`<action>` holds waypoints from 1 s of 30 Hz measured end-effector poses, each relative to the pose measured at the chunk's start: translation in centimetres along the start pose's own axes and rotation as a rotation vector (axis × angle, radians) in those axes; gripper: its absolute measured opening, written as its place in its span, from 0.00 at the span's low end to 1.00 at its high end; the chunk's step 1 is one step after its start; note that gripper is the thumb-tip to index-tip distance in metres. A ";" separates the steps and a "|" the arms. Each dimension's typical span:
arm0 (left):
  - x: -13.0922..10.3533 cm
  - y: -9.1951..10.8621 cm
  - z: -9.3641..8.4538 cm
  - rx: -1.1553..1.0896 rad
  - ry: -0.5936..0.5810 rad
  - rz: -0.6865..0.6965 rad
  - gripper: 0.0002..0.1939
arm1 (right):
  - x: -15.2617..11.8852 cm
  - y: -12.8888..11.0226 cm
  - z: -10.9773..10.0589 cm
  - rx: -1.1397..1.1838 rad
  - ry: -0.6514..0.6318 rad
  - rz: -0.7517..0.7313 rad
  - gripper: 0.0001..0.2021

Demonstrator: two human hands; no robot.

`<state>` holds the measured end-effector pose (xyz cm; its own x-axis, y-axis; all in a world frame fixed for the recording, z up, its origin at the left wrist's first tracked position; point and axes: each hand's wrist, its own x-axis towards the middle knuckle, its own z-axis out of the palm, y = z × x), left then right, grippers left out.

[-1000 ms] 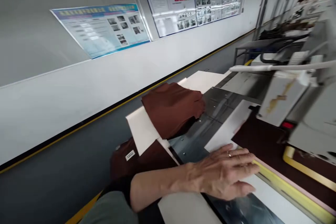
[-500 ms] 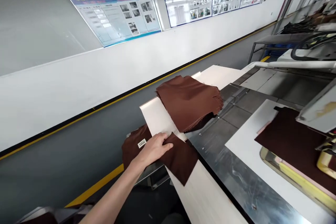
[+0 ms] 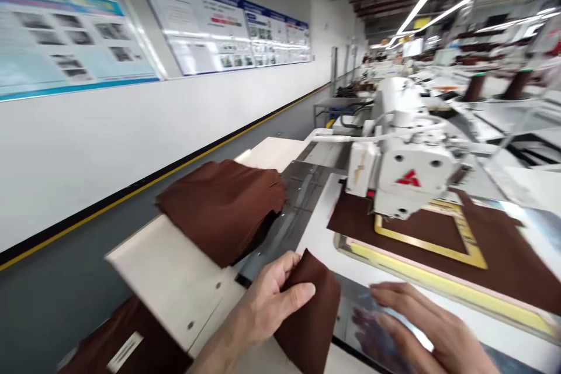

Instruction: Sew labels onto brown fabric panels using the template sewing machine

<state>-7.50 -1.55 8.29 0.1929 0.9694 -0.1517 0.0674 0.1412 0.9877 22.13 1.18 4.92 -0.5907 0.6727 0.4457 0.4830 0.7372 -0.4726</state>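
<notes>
My left hand grips a small dark brown fabric piece between the thumb, on top, and the fingers behind it. The piece hangs over the edge where the white board meets the metal bed. My right hand is open, fingers stretched forward and thumb apart, above the shiny metal bed, which mirrors it. To the right of the held piece, a larger dark brown fabric panel lies beneath a yellow frame at the sewing machine head.
A stack of brown fabric pieces rests on the white board at left. Lower down is more brown fabric with a white label. Dark thread cones stand behind at right. A wall with posters runs along the left.
The view has swung right, bringing the machine head into sight. My left hand has lifted the small fabric piece off the white board, towards the metal bed. My right hand has come into view.
</notes>
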 end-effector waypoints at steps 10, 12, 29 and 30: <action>2.9 -1.1 5.5 0.248 -0.118 0.004 0.10 | 5.4 -1.7 1.6 0.193 0.101 0.155 0.07; 2.7 -1.2 5.8 0.240 -0.122 0.022 0.11 | 5.2 -1.0 1.9 0.146 0.104 0.116 0.09; 2.2 -1.1 6.1 0.219 -0.108 0.045 0.10 | 4.0 -2.1 1.6 -0.218 -0.030 0.073 0.09; 2.2 -1.1 6.1 0.255 -0.104 0.042 0.09 | 4.0 -2.2 1.7 -0.250 -0.030 0.070 0.09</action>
<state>-1.15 -0.80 6.64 0.2997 0.9455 -0.1272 0.2989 0.0336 0.9537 17.55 2.17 6.43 -0.5672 0.7232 0.3941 0.6659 0.6842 -0.2974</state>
